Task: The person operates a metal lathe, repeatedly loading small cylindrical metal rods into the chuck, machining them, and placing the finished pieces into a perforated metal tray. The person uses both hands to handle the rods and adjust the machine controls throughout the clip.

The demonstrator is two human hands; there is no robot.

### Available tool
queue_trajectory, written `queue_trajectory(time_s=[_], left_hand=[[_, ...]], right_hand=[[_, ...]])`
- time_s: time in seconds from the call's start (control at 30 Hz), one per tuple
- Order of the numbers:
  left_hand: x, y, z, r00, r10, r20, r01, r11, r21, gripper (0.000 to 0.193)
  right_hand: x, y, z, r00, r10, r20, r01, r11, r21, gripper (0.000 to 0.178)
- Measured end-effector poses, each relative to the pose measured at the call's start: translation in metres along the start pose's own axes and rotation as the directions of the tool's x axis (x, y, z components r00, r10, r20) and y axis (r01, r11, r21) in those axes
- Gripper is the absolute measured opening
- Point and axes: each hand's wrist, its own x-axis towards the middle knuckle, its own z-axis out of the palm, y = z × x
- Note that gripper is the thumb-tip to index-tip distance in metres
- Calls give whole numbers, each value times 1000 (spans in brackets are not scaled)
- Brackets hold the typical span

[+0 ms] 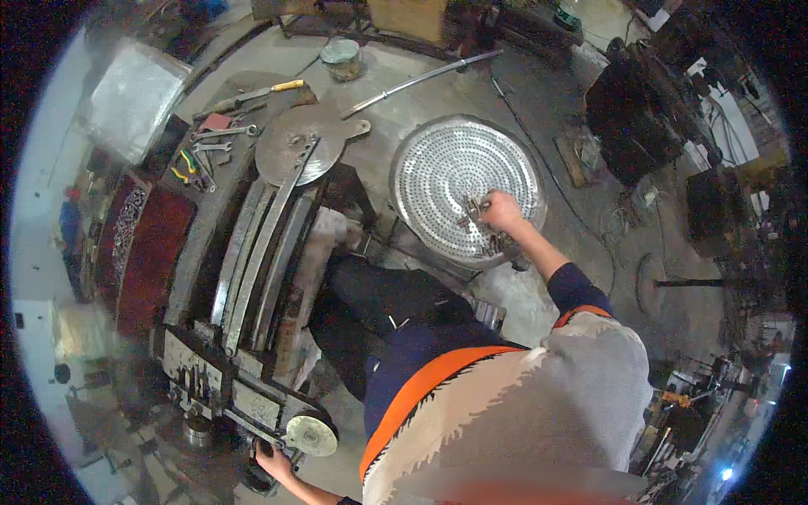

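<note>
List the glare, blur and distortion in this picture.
In the head view, glare whitens parts of the round plate with holes, and a light flares at lower right; in the head view, the long metal bar looks bowed and the corners are black; also in the head view, a blurred patch covers part of the bottom edge.

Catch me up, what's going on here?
The person's right hand is at small metal pieces on a round perforated plate. The left hand is beside the pale disc of a machine; what it grips, if anything, is unclear. Wrenches and yellow-handled pliers lie near the machine's far end.
</note>
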Motion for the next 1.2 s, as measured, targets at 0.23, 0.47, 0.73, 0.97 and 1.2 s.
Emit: queue_trajectory(time_s=[0.23, 0.47, 0.73, 0.97, 1.2], left_hand=[[6, 15, -1, 998, 23, -55, -11, 979, 206, 38], [31, -63, -21, 982, 77, 174, -86, 995, 45, 26], [11, 35, -24, 997, 78, 9, -77, 994, -82, 34], [-36, 167, -47, 999, 32, 29, -28, 988, -153, 39], [-5, 263, 5, 922, 378, 88, -375, 926, -48, 29]], right_hand=[[16, 10, 15, 996, -89, 20, 90, 995, -35, 31], [26, 0, 21, 980, -201, 1, 200, 973, -114, 33], [31, -12, 6, 993, -57, 99, 76, 975, -207, 28], [7, -124, -39, 841, -523, -142, 534, 756, 378, 34], [-107, -310, -60, 217, -879, -424, 881, -11, 474, 30]])
